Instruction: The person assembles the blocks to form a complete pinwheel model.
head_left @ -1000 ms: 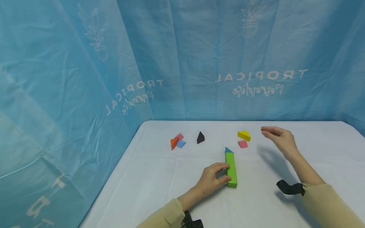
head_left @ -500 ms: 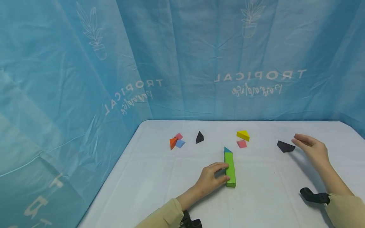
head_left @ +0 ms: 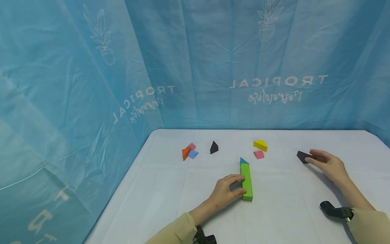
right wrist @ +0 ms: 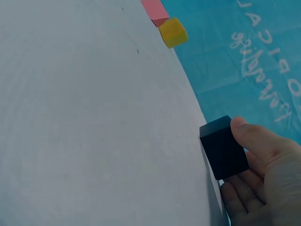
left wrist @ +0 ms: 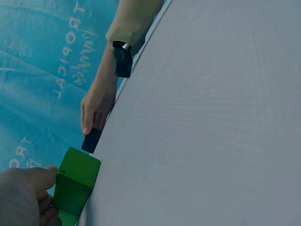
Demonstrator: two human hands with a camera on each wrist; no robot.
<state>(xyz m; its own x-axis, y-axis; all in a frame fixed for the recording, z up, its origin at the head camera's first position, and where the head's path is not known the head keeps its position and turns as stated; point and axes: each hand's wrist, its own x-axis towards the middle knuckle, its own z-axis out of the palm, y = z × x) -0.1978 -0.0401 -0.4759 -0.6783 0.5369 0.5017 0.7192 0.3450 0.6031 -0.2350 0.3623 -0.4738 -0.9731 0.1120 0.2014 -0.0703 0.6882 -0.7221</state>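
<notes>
In the head view my left hand [head_left: 228, 192] rests its thumb and fingertips against the left side of a row of green blocks [head_left: 247, 184] laid end to end. A small blue triangular block [head_left: 244, 161] touches the row's far end. Off to the right, my right hand [head_left: 330, 166] pinches a black block [head_left: 302, 156] between thumb and fingers, partly covering it. In the right wrist view the thumb lies on one side of this dark block [right wrist: 225, 149], with curled fingers beneath. The left wrist view shows the green blocks [left wrist: 75, 179] beside the left thumb.
Beyond the green row lie a yellow triangular block [head_left: 260, 145] and a pink block [head_left: 259, 154]. Another black block [head_left: 214, 147] stands farther left. Near it are orange [head_left: 186, 153], pink [head_left: 192, 146] and blue [head_left: 193, 154] blocks. A blue curtain [head_left: 195, 67] hangs behind the white table [head_left: 170, 189].
My right hand moved right from beside the yellow block, bringing the black block into view, then closed its thumb and fingers on it. My left hand stayed at the green blocks.
</notes>
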